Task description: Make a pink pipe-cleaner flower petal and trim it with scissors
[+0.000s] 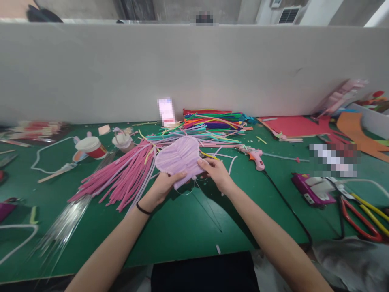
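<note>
A lilac heart-shaped piece (179,156), built from rows of fuzzy pipe cleaners, is held up above the green table. My left hand (165,186) grips its lower left edge, thumb on the face of the heart. On the lower right side, my right hand (215,172) pinches the edge between thumb and fingers. The fingers behind the piece are partly hidden. Thin wire or thread hangs below the heart. Close to my left hand lies a fan of pink pipe cleaners (121,176). A pink glue gun (257,157) rests to the right of my right hand.
Bundles of coloured pipe cleaners (212,121) lie at the back by a grey partition (194,69). Paper cups (92,147) stand left, above thin clear sticks (65,217). A purple power strip (316,190), red-handled pliers (358,221) and red sheets (294,126) lie right.
</note>
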Available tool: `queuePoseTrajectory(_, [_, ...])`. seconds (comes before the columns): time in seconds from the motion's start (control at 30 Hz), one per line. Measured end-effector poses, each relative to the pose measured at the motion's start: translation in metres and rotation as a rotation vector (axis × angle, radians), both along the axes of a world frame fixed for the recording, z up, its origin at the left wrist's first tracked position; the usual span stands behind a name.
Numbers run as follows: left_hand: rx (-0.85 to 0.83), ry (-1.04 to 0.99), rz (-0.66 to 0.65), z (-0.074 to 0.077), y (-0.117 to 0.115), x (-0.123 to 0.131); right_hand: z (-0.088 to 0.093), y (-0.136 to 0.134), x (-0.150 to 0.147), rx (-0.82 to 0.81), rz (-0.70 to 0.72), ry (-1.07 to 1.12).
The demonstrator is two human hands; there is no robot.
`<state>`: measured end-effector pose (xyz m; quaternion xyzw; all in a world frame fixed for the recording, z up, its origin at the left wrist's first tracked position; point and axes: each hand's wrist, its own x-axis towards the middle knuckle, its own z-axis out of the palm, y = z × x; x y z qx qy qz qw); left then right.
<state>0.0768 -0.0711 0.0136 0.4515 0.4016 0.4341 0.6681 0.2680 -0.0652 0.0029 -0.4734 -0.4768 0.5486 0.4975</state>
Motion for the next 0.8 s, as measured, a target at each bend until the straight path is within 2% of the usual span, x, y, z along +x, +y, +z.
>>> queuePoseTrajectory(0.2, [0.037,-0.013,0.101,0.0031,0.0046,-0.0043,0.0045,0.0018,0.0061,-0.126,0.033,0.151])
queuePoseTrajectory(0.4, [0.029,-0.036,0.124,0.0034,0.0059,-0.0055,-0.0003,0.0025,0.0070,-0.122,0.030,0.204])
queuePoseTrajectory(0.8, [0.030,-0.031,0.133,0.0015,0.0055,-0.0058,0.0038,-0.0014,0.0047,-0.116,0.040,0.224])
